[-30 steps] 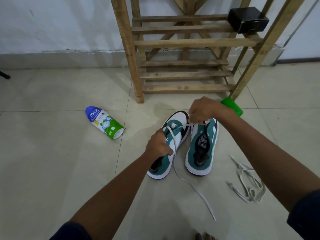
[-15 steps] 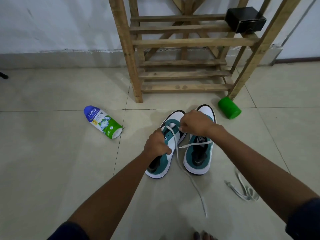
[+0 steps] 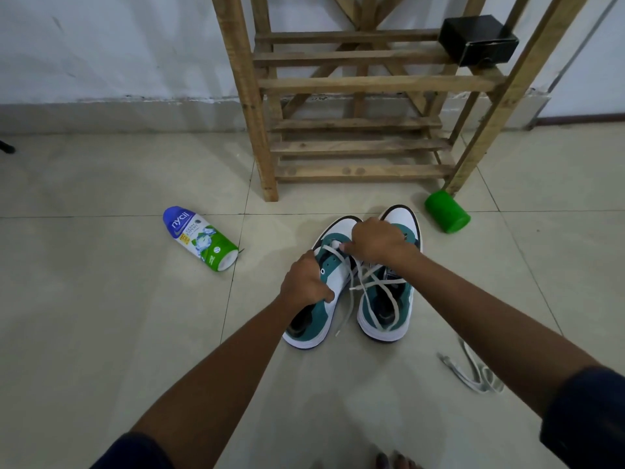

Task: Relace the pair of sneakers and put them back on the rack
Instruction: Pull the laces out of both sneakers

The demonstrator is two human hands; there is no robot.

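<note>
The left hand (image 3: 304, 282) gripped the left sneaker (image 3: 324, 286) at its collar — the right hand (image 3: 375, 242) pinched the limp lace (image 3: 351, 292), best held near its tip.

Sneakers (image 3: 351, 282) before rack (image 3: 358, 147)

Rough wooden rack (image 3: 358, 84), glossy floor tiles (image 3: 101, 299), plastic bottle (image 3: 199, 238)
</note>
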